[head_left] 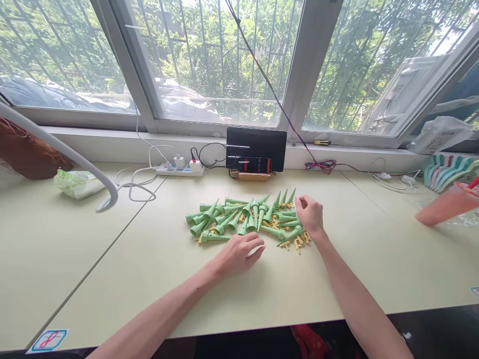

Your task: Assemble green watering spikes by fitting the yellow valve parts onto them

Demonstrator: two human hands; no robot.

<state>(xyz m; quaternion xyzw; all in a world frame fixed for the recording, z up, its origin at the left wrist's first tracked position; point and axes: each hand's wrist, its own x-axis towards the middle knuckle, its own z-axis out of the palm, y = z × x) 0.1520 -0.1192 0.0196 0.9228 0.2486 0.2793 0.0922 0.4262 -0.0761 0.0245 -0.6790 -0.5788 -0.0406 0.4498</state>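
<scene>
Two bare hands over a pale table (157,279); left hand (241,253) is partly open, fingers loosely bent, thumb apart, nothing visible in its hold; it sits at the near edge of a heap of green spikes (220,223), just beside them. Right hand (310,213) is curled, thumb and forefinger close together, at the heap's right end beside a few upright green cones (292,196); cannot tell if it pinches anything.

Small yellow fittings (298,244) lie among the spikes, mostly toward the right side; most spikes lie on their sides, pointing various ways, some overlapping.

Behind the heap, a phone (258,164) with a lit timer stands in front of a dark tablet (256,142); power strip (179,171) with plugs to their left; bundled red-blue cable (322,165) to their right; far left, a green-white packet (78,183) and brown bag (32,152); far right, a tilted cup (447,203) with red contents, near pastel hangers (449,172); windows (224,65) behind.
</scene>
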